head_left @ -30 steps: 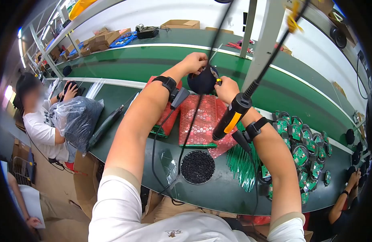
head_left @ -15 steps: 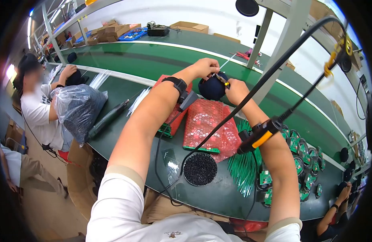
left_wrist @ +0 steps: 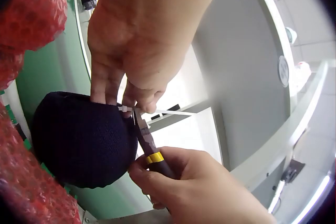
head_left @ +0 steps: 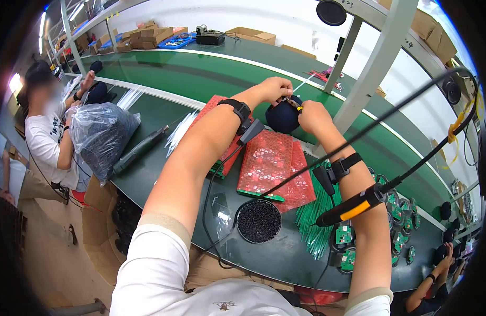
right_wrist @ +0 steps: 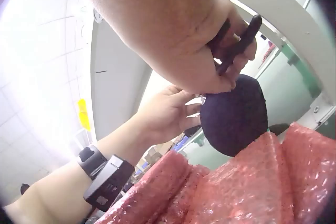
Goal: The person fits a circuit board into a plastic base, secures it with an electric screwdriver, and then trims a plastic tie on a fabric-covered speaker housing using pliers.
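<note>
A round navy fabric-covered piece [head_left: 283, 117] hangs above the red bubble-wrapped stack. My left hand [head_left: 274, 89] is at its top, with thumb and fingers pinching a thin white strip [left_wrist: 178, 112] beside a small white block [left_wrist: 125, 108]. My right hand [left_wrist: 194, 182] grips dark-handled cutters [left_wrist: 147, 134] with a yellow band; their metal tips are against the strip beside the block. Whether the blades are closed on it cannot be told. In the right wrist view a black handle [right_wrist: 247, 37] shows between the right hand's fingers, above the navy piece [right_wrist: 233, 116].
Red bubble-wrapped boards [head_left: 264, 163], a round dish of black pieces [head_left: 259, 221], green strips [head_left: 311, 226] and green circuit boards [head_left: 348, 258] lie on the bench. A corded black-and-orange tool [head_left: 353, 206] hangs over the right forearm. Another person [head_left: 48, 126] sits at the left.
The head view has shifted, so the bench things appear moved. The left hand and the cutters have come closer together at the navy piece's top; both hands keep their holds.
</note>
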A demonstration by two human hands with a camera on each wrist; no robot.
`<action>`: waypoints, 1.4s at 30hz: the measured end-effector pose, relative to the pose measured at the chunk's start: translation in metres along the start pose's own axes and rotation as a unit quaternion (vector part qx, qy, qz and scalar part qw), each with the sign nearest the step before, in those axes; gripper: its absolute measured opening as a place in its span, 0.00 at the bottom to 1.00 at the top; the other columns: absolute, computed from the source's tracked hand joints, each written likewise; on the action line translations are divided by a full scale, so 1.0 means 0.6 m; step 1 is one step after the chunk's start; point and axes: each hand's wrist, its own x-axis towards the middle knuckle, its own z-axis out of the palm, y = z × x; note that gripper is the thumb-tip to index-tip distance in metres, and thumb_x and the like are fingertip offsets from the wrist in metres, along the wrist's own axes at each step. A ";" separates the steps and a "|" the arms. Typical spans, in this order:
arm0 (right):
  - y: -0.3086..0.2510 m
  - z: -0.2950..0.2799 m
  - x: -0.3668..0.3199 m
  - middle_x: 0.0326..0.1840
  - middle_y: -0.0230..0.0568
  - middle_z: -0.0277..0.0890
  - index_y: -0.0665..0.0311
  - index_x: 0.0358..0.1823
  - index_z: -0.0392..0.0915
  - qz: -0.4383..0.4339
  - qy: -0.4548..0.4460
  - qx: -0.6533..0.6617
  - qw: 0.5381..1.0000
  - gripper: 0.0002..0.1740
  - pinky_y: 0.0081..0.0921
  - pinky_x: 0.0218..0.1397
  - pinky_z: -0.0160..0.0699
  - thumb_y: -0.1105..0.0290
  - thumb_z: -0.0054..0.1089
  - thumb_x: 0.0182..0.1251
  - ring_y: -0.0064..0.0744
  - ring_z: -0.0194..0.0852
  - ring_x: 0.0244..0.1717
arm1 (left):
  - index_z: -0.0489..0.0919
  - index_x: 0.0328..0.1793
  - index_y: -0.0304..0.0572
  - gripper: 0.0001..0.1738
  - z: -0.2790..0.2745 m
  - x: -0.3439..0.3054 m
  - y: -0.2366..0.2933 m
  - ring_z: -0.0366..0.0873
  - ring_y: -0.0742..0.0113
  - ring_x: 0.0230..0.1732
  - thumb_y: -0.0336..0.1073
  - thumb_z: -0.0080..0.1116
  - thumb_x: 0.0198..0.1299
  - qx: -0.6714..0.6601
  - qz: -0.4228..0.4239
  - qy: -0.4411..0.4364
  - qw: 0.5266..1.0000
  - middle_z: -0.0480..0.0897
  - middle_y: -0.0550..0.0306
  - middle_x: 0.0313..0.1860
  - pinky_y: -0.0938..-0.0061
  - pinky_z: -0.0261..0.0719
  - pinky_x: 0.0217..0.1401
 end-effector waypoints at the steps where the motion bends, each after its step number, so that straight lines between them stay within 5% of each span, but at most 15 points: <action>1: -0.006 -0.010 -0.003 0.43 0.64 0.86 0.71 0.39 0.87 -0.007 -0.009 -0.015 1.000 0.11 0.46 0.53 0.86 0.73 0.59 0.60 0.60 0.87 0.49 | 0.81 0.48 0.47 0.09 0.001 0.001 -0.001 0.77 0.73 0.33 0.41 0.57 0.75 -0.007 0.002 -0.003 1.000 0.80 0.64 0.35 0.69 0.85 0.36; 13: -0.033 -0.046 -0.016 0.43 0.60 0.87 0.69 0.39 0.88 0.036 -0.044 -0.056 0.997 0.11 0.44 0.50 0.87 0.72 0.61 0.59 0.56 0.88 0.48 | 0.79 0.50 0.43 0.09 0.005 -0.002 -0.003 0.79 0.73 0.35 0.40 0.54 0.76 -0.046 0.006 -0.010 0.999 0.83 0.62 0.42 0.68 0.87 0.37; 29: -0.024 -0.057 -0.020 0.44 0.58 0.87 0.68 0.41 0.87 -0.019 0.019 -0.124 0.992 0.14 0.46 0.49 0.87 0.72 0.51 0.68 0.55 0.88 0.48 | 0.81 0.49 0.41 0.09 0.031 0.018 -0.011 0.82 0.69 0.31 0.38 0.57 0.74 -0.074 0.030 0.001 0.997 0.80 0.58 0.35 0.66 0.90 0.33; 35: -0.010 -0.054 -0.018 0.44 0.58 0.87 0.66 0.41 0.88 0.023 0.008 -0.115 0.993 0.14 0.43 0.51 0.88 0.70 0.53 0.69 0.54 0.88 0.48 | 0.79 0.49 0.42 0.09 0.054 0.024 -0.004 0.82 0.68 0.32 0.39 0.54 0.76 -0.138 0.009 0.038 0.990 0.81 0.57 0.36 0.65 0.90 0.36; 38: 0.010 -0.021 -0.007 0.42 0.64 0.85 0.76 0.35 0.85 0.043 -0.074 0.013 0.996 0.11 0.46 0.51 0.85 0.73 0.60 0.60 0.66 0.86 0.44 | 0.76 0.51 0.44 0.09 0.058 0.032 -0.005 0.82 0.65 0.33 0.40 0.52 0.78 -0.208 -0.019 0.034 0.977 0.82 0.54 0.40 0.63 0.89 0.41; 39: 0.009 -0.035 -0.025 0.37 0.61 0.87 0.78 0.39 0.82 -0.114 -0.162 -0.143 0.970 0.11 0.46 0.40 0.86 0.75 0.57 0.64 0.59 0.89 0.42 | 0.74 0.51 0.45 0.09 0.059 0.034 -0.006 0.81 0.65 0.36 0.41 0.50 0.79 -0.261 -0.029 0.032 0.964 0.82 0.54 0.43 0.62 0.88 0.44; 40: 0.021 -0.014 -0.033 0.37 0.58 0.86 0.78 0.44 0.79 -0.047 -0.156 0.019 0.986 0.11 0.42 0.33 0.85 0.76 0.55 0.66 0.54 0.90 0.41 | 0.72 0.52 0.47 0.09 0.060 0.036 -0.003 0.80 0.65 0.38 0.42 0.48 0.80 -0.312 -0.039 0.029 0.949 0.82 0.54 0.46 0.61 0.86 0.47; 42: 0.036 0.030 -0.047 0.39 0.51 0.82 0.76 0.53 0.72 0.092 -0.131 0.321 0.933 0.12 0.35 0.23 0.82 0.79 0.49 0.70 0.46 0.91 0.41 | 0.72 0.52 0.46 0.09 0.063 0.045 0.010 0.81 0.63 0.39 0.42 0.48 0.80 -0.298 -0.026 0.027 0.954 0.82 0.53 0.47 0.62 0.85 0.48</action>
